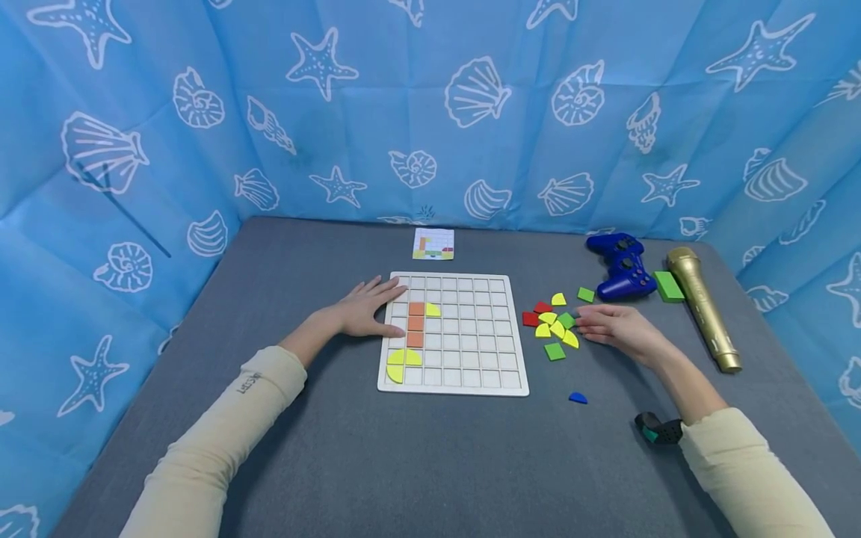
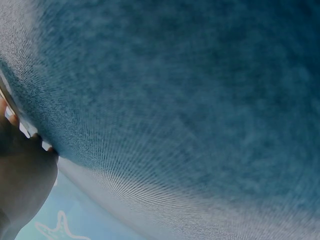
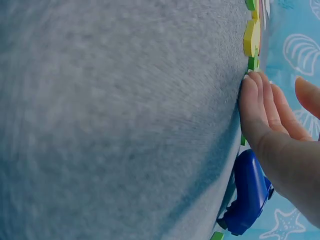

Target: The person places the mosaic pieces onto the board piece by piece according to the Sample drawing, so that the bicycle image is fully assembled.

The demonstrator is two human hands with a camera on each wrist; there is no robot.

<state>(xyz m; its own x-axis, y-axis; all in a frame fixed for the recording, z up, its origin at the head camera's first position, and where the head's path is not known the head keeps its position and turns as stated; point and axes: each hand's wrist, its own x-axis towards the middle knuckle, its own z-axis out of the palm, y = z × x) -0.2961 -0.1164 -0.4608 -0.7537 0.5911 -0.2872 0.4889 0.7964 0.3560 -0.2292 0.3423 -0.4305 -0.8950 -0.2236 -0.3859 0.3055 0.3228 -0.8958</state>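
My left hand (image 1: 363, 308), fingers spread, rests on the left edge of a white grid board (image 1: 471, 332). On the board, 3 orange squares (image 1: 416, 323) stand in a column with a yellow quarter-circle tile (image 1: 433, 309) beside the top one. More yellow quarter circles (image 1: 395, 372) sit at the lower left. My right hand (image 1: 622, 329) is at the right side of a loose heap of tiles, its nearly straight fingertips by a green square tile (image 1: 566, 320). Red tiles (image 1: 530, 319) and yellow tiles (image 1: 570, 339) lie in that heap. In the right wrist view, the fingers (image 3: 262, 102) lie close together, thumb apart.
Behind the board lies a small pattern card (image 1: 433, 244). A blue game controller (image 1: 622, 265), a green block (image 1: 668, 286) and a gold microphone (image 1: 705, 310) lie at the right. One blue tile (image 1: 578, 398) sits nearer me. A shell-patterned curtain (image 1: 403, 112) hangs behind the table.
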